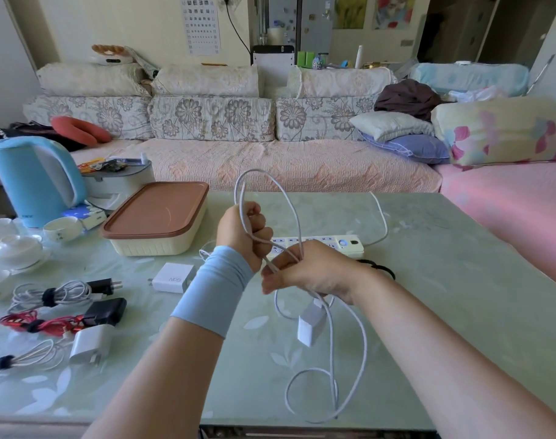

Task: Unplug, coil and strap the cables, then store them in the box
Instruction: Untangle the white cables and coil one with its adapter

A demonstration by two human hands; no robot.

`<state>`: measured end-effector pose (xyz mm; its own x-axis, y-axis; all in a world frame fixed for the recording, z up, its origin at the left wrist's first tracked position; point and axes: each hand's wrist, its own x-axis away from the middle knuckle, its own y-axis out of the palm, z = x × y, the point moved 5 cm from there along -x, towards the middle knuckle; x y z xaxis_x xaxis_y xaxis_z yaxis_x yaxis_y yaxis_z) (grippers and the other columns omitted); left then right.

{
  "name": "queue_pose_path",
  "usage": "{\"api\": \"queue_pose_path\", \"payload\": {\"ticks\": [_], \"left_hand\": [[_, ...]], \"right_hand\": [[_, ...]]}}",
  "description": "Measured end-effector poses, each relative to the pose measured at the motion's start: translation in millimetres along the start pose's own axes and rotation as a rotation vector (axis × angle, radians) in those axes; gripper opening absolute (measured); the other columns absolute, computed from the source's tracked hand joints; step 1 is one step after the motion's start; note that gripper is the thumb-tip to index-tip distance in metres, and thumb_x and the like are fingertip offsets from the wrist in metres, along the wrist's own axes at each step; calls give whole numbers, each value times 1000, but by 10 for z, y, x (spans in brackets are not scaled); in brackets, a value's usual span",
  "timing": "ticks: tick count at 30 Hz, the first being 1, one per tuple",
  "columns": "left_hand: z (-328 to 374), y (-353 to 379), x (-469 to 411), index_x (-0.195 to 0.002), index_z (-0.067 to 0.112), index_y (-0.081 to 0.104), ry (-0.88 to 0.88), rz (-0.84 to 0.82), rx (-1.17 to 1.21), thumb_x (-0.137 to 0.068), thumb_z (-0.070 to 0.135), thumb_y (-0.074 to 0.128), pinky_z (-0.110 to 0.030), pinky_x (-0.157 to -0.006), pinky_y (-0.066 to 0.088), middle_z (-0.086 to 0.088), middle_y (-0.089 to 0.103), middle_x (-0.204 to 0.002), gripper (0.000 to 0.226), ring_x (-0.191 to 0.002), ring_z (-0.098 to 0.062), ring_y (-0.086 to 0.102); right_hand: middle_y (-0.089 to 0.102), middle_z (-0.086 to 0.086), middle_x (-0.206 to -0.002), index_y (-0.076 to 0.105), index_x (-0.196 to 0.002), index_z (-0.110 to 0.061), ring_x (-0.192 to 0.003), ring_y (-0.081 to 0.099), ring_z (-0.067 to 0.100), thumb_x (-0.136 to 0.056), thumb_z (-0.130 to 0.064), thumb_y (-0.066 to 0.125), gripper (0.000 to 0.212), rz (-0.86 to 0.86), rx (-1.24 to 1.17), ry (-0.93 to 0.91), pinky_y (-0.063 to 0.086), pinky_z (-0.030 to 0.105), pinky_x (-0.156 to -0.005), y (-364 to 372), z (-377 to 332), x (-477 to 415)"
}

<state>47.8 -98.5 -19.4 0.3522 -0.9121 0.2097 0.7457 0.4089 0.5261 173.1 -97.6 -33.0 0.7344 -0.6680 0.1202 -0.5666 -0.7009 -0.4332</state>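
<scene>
My left hand [243, 234] grips a loop of a white cable [289, 210] that arches up above it. My right hand [305, 269] pinches the same cable just below and to the right. The cable hangs down past a white charger block [308, 326] dangling under my right wrist, and the slack loops over the table near its front edge. The white power strip [343, 243] lies behind my hands. The cream box with a brown lid [156, 217] stands closed at the left of my hands.
Three strapped cable bundles with chargers [53, 296] lie at the table's left, and a white adapter [172, 277] sits nearer the middle. A blue kettle [32, 179] and white cups stand far left. Black straps [378, 267] lie right of the power strip. A sofa runs behind the table.
</scene>
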Motion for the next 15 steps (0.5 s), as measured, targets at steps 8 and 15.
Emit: {"api": "queue_pose_path", "payload": {"ticks": [8,15], "left_hand": [[527,-300,-33,-64,20,41,263,138,-345,-93,9,44,-8,-36,19,4,30,-48,31,-29,-9,23],[140,-426,-208,-69,13,48,-29,-74,392,-89,16,48,-21,-55,37,1,43,-61,21,-51,-12,41]], "right_hand": [[76,0,-85,65,-83,-19,-49,37,9,-101,-38,50,30,-379,235,184,29,23,-44,-119,158,201],[59,-1,-55,58,-76,-17,-45,34,14,-102,-35,47,33,-48,-104,45,22,26,-41,-353,189,82]]}}
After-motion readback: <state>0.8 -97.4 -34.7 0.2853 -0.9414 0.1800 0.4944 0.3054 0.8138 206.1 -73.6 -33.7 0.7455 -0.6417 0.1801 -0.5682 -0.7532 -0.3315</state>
